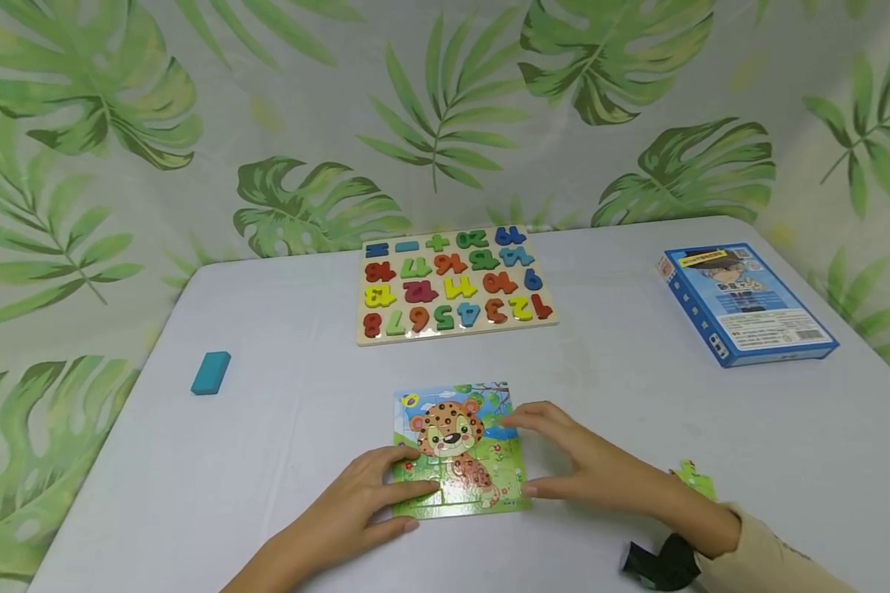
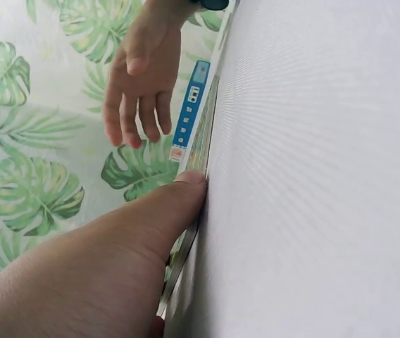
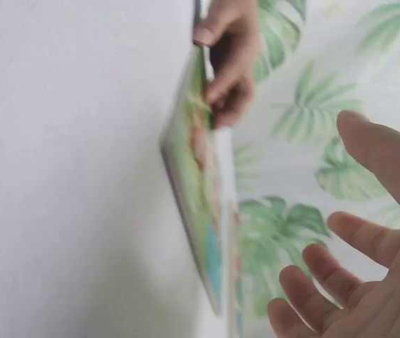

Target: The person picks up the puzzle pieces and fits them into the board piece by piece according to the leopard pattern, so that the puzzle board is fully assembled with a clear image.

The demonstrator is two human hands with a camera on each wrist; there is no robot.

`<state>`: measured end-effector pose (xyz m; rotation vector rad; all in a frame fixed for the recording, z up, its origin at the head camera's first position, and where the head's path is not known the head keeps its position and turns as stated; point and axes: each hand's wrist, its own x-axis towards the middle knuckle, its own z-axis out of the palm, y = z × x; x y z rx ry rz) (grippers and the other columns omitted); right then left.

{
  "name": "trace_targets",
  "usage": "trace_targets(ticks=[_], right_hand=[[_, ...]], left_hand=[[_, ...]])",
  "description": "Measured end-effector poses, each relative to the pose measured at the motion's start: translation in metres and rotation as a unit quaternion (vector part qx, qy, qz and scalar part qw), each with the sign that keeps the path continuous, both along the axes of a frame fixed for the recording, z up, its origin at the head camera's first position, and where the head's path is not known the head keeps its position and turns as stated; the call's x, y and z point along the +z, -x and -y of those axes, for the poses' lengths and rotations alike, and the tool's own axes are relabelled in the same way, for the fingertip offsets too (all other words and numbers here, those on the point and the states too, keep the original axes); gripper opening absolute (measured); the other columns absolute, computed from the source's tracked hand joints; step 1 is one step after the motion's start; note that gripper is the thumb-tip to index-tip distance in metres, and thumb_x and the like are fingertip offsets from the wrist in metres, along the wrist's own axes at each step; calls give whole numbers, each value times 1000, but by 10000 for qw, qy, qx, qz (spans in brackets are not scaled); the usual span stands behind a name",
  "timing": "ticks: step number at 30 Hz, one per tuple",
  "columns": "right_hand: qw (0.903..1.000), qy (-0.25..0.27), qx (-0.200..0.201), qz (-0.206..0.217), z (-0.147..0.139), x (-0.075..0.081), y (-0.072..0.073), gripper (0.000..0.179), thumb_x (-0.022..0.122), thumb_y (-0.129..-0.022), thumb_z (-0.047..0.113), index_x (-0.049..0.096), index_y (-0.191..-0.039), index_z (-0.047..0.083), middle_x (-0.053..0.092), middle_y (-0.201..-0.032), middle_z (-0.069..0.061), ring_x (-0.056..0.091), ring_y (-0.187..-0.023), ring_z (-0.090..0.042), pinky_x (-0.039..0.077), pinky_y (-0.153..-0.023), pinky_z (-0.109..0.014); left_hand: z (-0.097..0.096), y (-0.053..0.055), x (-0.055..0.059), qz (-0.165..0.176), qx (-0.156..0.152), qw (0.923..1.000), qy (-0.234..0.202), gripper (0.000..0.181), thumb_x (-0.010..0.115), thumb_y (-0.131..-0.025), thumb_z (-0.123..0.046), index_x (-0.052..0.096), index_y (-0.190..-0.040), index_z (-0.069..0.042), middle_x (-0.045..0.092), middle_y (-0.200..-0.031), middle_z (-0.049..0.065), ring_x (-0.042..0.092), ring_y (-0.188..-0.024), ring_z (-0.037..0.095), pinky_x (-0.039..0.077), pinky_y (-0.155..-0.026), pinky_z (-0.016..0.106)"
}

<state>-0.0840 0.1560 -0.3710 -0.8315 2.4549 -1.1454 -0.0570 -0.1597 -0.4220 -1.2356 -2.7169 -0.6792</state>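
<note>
A jigsaw puzzle of a cartoon leopard (image 1: 460,449) lies flat on the white table in the head view. My left hand (image 1: 367,498) rests on its lower left side, fingertips on the picture and thumb at the left edge. In the left wrist view that thumb (image 2: 186,182) lies along the board's edge. Spread fingers mark my right hand (image 1: 578,457), at the puzzle's right edge and holding nothing. The right wrist view shows the right hand (image 3: 369,246) apart from the board. A loose green puzzle piece (image 1: 693,479) lies by the right forearm, partly hidden.
Behind the puzzle lies a wooden number board (image 1: 456,284) with coloured numerals. A blue picture box (image 1: 749,305) lies at the right. At the left is a teal block (image 1: 211,373). A black device (image 1: 662,563) is at my right wrist. Leaf-patterned cloth (image 1: 445,107) hangs behind.
</note>
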Motion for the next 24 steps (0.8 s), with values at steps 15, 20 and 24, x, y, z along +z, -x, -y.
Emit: trace_targets(ticks=[15,20,24], right_hand=[[9749,86,-1948,-1075,-99,16,-45,80,78,-68,9,37,-136,20,37,-129,5,31,-112,5,33,-74,-70],[9669,33,-2168,-1346,-120,-4,-53,82,79,-65,6,37,-135,14,39,-127,2,34,-110,4,28,-90,-11],[9664,-80,-2220,-1296,-132,-19,-56,78,77,-68,7,37,-134,9,40,-126,-1,35,-108,6,27,-82,-4]], left_hand=[[0,0,0,-18,-8,10000,-33,40,60,-83,-42,54,-123,-36,40,-132,0,36,-120,19,32,-95,40],[0,0,0,-24,-14,10000,-43,40,60,-83,-42,55,-123,-36,40,-131,0,36,-120,19,32,-96,40],[0,0,-1,-19,-27,10000,-51,40,59,-84,-43,54,-123,-36,40,-132,-1,36,-120,19,32,-96,40]])
